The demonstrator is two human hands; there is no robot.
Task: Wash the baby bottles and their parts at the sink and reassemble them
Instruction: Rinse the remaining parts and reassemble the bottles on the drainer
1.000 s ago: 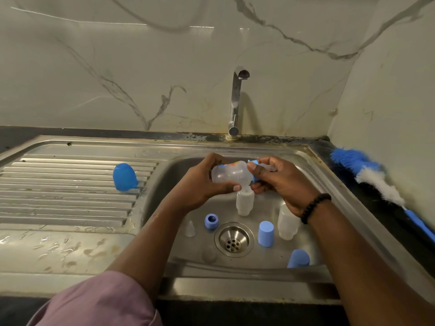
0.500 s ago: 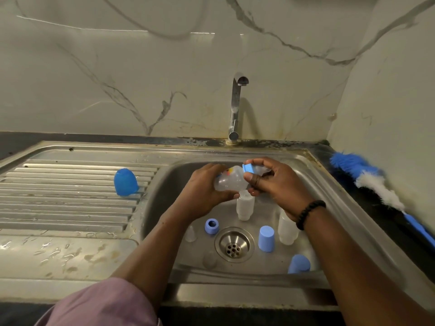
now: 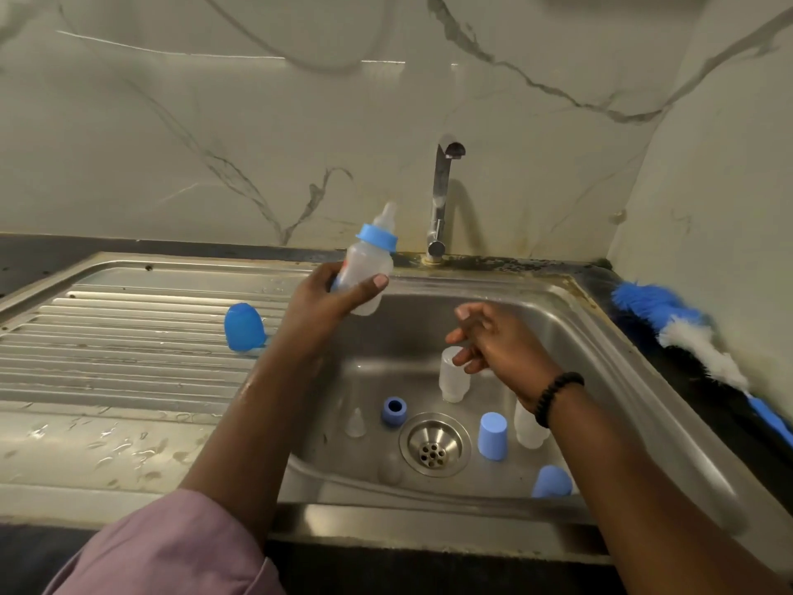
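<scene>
The assembled bottle (image 3: 367,272) is up in your left hand (image 3: 326,302), fingers and thumb wrapped round its lower body, blue collar (image 3: 377,237) and clear teat (image 3: 387,213) already on and pointing up and a little away from you toward the tap (image 3: 442,199). Its long axis stands close to upright, tipped slightly right, and it hangs over the basin's left rim, between sink bowl (image 3: 570,337) and ribbed drainboard (image 3: 128,337). What it lacks, by my reading, is a cap, and the nearest one is the blue dome cap (image 3: 243,327) standing on the drainboard, left of and below the bottle, well apart from your right hand (image 3: 493,341). That right hand hovers over the bowl with fingers loosely spread and holding nothing, just above an upturned clear bottle (image 3: 454,374). So the left side owns the bottle and is closer to that cap; the right would have to cross over. Down in the bowl wait a loose blue ring (image 3: 394,410), a clear teat (image 3: 355,424), a blue cap (image 3: 492,435) beside the drain (image 3: 433,444), another clear bottle (image 3: 528,429) and one more blue cap (image 3: 551,482).
</scene>
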